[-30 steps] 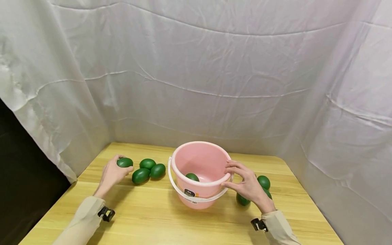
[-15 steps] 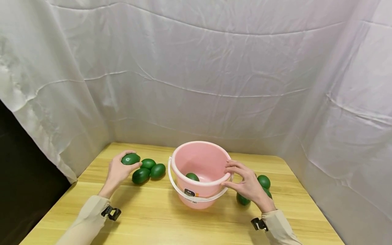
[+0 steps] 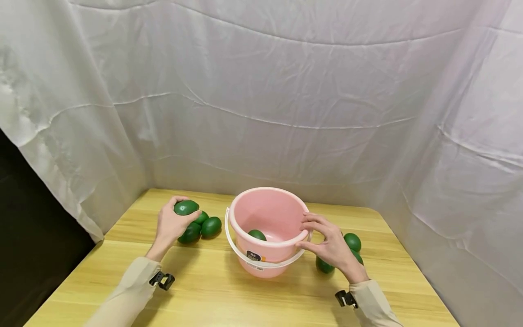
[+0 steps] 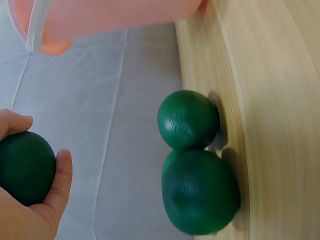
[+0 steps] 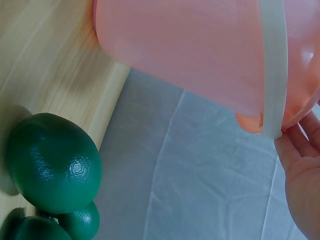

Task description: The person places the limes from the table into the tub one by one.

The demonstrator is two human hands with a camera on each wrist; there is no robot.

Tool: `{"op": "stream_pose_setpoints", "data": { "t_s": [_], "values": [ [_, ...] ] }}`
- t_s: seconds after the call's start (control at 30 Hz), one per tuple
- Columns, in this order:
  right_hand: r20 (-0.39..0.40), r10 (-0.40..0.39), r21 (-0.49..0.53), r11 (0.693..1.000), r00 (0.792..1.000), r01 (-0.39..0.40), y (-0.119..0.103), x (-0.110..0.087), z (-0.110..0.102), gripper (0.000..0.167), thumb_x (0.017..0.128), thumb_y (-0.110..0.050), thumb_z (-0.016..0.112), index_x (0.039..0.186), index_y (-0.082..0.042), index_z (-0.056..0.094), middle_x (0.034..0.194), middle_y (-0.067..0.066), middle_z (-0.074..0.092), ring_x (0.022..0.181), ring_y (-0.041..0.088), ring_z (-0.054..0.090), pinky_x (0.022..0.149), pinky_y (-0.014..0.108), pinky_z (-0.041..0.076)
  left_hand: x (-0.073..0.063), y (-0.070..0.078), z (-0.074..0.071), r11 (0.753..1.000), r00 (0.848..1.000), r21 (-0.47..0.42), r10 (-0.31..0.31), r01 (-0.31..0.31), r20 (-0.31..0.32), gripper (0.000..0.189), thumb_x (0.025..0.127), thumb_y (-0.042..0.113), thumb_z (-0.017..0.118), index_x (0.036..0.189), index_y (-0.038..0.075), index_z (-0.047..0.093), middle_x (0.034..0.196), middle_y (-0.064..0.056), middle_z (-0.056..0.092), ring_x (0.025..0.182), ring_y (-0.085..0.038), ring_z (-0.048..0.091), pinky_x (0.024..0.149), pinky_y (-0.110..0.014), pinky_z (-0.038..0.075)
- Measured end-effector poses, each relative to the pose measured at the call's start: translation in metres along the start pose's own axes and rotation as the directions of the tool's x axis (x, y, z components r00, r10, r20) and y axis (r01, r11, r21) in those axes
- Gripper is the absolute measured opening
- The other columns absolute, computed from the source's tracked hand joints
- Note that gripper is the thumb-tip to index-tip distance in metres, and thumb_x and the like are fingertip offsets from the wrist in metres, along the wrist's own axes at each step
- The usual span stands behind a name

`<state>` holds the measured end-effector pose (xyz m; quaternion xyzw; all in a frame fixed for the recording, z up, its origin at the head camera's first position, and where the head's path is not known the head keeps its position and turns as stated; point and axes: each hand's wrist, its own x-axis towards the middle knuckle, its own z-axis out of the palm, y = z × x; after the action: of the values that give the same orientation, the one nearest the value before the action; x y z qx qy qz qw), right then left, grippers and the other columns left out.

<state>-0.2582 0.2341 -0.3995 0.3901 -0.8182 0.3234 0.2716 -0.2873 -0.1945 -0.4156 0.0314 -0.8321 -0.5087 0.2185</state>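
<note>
Head view: one pink bucket [image 3: 279,253], upright on the worktop [image 3: 212,290], white handle [image 3: 267,265] lowered across its front; serves as landmark. Left hand [image 3: 171,225]: left of the bucket, thumb and fingers pinching one held green fruit [image 3: 186,207], raised. Left group [image 3: 211,227]: three green fruits on the worktop, between the left hand and the bucket, partly covered by that hand. Right hand [image 3: 328,245]: at the bucket's right side, thumb and fingers gripping its rim. Inner fruit [image 3: 257,235]: one, green, inside the bucket. Right group [image 3: 352,242]: at least three green fruits, right of the bucket, partly hidden. Change: the held green fruit has come nearer the bucket; right hand unmoved. Meaning, as judged: transfer under way, bucket steadied.
</note>
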Motion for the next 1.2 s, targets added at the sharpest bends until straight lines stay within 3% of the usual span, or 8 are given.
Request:
{"op": "stream_pose_setpoints", "data": {
  "t_s": [0.3, 0.57, 0.83, 1.03, 1.2],
  "values": [
    [-0.003, -0.003, 0.008, 1.000, 1.000, 0.003, 0.001, -0.001, -0.001, 0.045, 0.066, -0.013, 0.090, 0.107, -0.013, 0.071, 0.125, 0.010, 0.063, 0.120, 0.030, 0.058, 0.107, 0.017, 0.040, 0.001, 0.006, 0.016, 0.990, 1.000, -0.144, -0.006, 0.005, -0.003, 0.059, 0.076, 0.025, 0.085, 0.127, 0.020, 0.057, 0.120, -0.014, 0.059, 0.101, -0.031, 0.060, 0.078, -0.037, 0.053],
    [-0.013, 0.003, 0.018, 1.000, 1.000, -0.002, 0.001, -0.001, -0.002, 0.045, 0.065, -0.013, 0.090, 0.106, -0.013, 0.072, 0.125, 0.009, 0.063, 0.120, 0.030, 0.058, 0.106, 0.016, 0.040, -0.004, 0.014, 0.025, 0.984, 0.999, -0.175, 0.011, -0.005, 0.033, 0.056, 0.075, 0.016, 0.084, 0.125, 0.020, 0.060, 0.121, -0.016, 0.059, 0.104, -0.034, 0.060, 0.082, -0.045, 0.054],
    [-0.007, 0.003, 0.030, 1.000, 1.000, -0.003, 0.001, -0.002, -0.001, 0.044, 0.066, -0.012, 0.090, 0.105, -0.013, 0.072, 0.124, 0.011, 0.063, 0.119, 0.033, 0.058, 0.107, 0.016, 0.040, -0.007, 0.021, 0.031, 0.973, 0.995, -0.216, 0.093, -0.083, 0.033, 0.053, 0.076, 0.011, 0.082, 0.124, 0.024, 0.062, 0.120, -0.013, 0.061, 0.101, -0.032, 0.060, 0.079, -0.044, 0.054],
    [0.004, 0.017, 0.023, 1.000, 1.000, -0.017, 0.001, -0.003, -0.002, 0.044, 0.067, -0.014, 0.090, 0.107, -0.013, 0.072, 0.125, 0.010, 0.063, 0.120, 0.031, 0.058, 0.107, 0.017, 0.040, -0.011, 0.032, 0.032, 0.964, 0.991, -0.243, 0.127, -0.111, 0.051, 0.058, 0.075, 0.015, 0.084, 0.127, 0.022, 0.059, 0.120, -0.013, 0.060, 0.100, -0.032, 0.060, 0.079, -0.043, 0.054],
    [0.000, 0.016, 0.024, 1.000, 1.000, -0.016, 0.001, -0.003, -0.001, 0.044, 0.067, -0.013, 0.090, 0.107, -0.013, 0.072, 0.125, 0.010, 0.063, 0.120, 0.031, 0.058, 0.107, 0.017, 0.040, -0.013, 0.040, 0.033, 0.968, 0.991, -0.230, 0.121, -0.104, 0.062, 0.066, 0.074, 0.021, 0.086, 0.132, 0.021, 0.054, 0.121, -0.014, 0.059, 0.099, -0.033, 0.062, 0.079, -0.044, 0.056]
  ]
}}
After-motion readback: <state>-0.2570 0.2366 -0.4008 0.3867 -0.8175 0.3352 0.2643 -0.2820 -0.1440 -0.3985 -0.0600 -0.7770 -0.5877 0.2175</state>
